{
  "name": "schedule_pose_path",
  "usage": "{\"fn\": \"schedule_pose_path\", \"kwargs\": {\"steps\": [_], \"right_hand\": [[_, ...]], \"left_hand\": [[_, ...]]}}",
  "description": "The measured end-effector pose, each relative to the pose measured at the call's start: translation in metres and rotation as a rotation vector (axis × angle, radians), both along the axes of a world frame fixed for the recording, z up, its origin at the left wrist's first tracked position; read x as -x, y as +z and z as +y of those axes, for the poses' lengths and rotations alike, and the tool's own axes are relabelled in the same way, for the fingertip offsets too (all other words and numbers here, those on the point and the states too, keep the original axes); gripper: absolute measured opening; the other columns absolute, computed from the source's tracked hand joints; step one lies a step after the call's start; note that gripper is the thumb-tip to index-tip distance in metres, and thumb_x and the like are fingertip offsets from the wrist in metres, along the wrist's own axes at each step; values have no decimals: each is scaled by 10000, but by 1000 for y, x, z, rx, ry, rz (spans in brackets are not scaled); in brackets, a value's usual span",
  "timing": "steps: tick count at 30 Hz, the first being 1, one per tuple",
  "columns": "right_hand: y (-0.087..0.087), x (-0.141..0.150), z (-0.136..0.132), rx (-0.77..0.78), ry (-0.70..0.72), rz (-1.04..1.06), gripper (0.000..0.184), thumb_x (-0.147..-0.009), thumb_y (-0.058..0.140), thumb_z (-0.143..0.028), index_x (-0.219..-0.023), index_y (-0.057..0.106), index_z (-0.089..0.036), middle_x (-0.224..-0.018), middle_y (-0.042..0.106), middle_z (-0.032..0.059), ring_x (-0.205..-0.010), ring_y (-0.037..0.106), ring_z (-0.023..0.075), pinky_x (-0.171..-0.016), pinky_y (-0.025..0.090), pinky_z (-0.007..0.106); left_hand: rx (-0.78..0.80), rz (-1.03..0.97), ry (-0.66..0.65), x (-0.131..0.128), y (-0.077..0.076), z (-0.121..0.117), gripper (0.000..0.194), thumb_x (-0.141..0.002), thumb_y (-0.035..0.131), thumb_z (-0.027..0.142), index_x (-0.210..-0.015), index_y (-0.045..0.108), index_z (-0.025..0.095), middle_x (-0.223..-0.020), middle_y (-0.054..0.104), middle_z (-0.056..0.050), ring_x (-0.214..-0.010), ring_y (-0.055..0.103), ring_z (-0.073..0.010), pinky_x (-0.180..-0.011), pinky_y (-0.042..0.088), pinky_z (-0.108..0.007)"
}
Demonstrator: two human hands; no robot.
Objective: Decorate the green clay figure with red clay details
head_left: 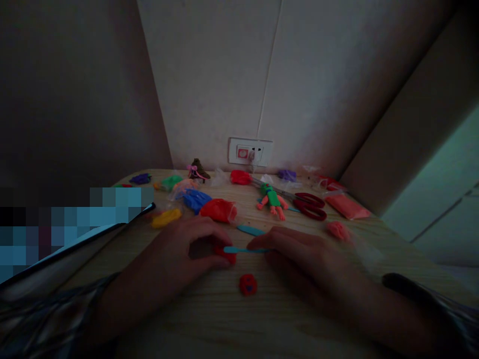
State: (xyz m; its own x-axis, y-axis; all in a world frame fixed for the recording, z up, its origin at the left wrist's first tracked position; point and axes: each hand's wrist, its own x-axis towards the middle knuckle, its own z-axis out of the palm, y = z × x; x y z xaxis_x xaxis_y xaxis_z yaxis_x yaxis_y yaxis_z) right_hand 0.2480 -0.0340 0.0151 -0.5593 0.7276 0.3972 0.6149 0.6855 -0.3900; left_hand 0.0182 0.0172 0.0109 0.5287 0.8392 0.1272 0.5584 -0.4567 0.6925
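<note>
My left hand (200,244) is closed around a small lump of red modelling clay (229,255), thumb in front and fingers behind. My right hand (299,254) grips a light-blue modelling tool (243,250), whose rounded tip lies against the red clay. On the wood just in front of me rests a small round red clay piece (248,284) with dark blue marks. A second blue modelling tool (250,230) lies flat behind my hands. Farther back is a clay figure (273,197) with a green body and pink limbs.
Red-handled scissors (310,205) lie right of the figure. Bagged red clay (219,210), blue clay (196,200) and yellow clay (166,218) are at left, a pink packet (347,204) at right. A wall socket (250,151) is behind; a lit screen (86,239) stands at left.
</note>
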Motion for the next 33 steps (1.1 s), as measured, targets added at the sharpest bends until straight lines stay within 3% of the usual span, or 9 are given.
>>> {"fn": "schedule_pose_path", "kwargs": {"steps": [5, 10, 15, 23, 33], "right_hand": [[0, 0, 1, -24, 23, -24, 380, -878, 390, 3, -1058, 668, -183, -820, 668, 13, -670, 631, 96, -593, 497, 166], [-3, 0, -1, 4, 22, 2, 443, -855, 410, 10, -1113, 675, -233, -852, 655, -5, -675, 607, 83, -613, 489, 149], [0, 0, -1, 28, 63, -12, 459, -843, 378, 19, -1066, 711, -204, -850, 667, 18, -692, 617, 89, -604, 490, 152], [-2, -3, -1, 1, 54, -49, 469, -860, 416, 3, -1164, 687, -229, -877, 665, 15, -700, 626, 95, -602, 499, 165], [0, 2, 2, -14, 52, -1, 435, -824, 390, 8, -992, 742, -185, -800, 655, 29, -658, 618, 90, -567, 485, 156]], "left_hand": [[-15, 3, -9, 1, 0, -1, 90, -755, 689, 308, -815, 725, 252, -881, 713, 32, -864, 623, -184, -778, 453, -277], [-28, 2, -26, -1, 0, 0, 86, -764, 684, 324, -790, 728, 255, -848, 709, 30, -856, 618, -184, -792, 458, -282], [-32, 4, -24, 0, -1, 1, 82, -763, 686, 326, -775, 732, 259, -855, 707, 27, -864, 615, -188, -798, 454, -289], [-22, -15, -33, 1, -3, -1, 76, -766, 694, 329, -779, 733, 265, -861, 698, 28, -886, 610, -193, -826, 447, -301], [-22, -37, -29, 1, -4, 0, 35, -750, 729, 305, -768, 745, 279, -857, 697, 37, -905, 610, -191, -842, 442, -305]]}}
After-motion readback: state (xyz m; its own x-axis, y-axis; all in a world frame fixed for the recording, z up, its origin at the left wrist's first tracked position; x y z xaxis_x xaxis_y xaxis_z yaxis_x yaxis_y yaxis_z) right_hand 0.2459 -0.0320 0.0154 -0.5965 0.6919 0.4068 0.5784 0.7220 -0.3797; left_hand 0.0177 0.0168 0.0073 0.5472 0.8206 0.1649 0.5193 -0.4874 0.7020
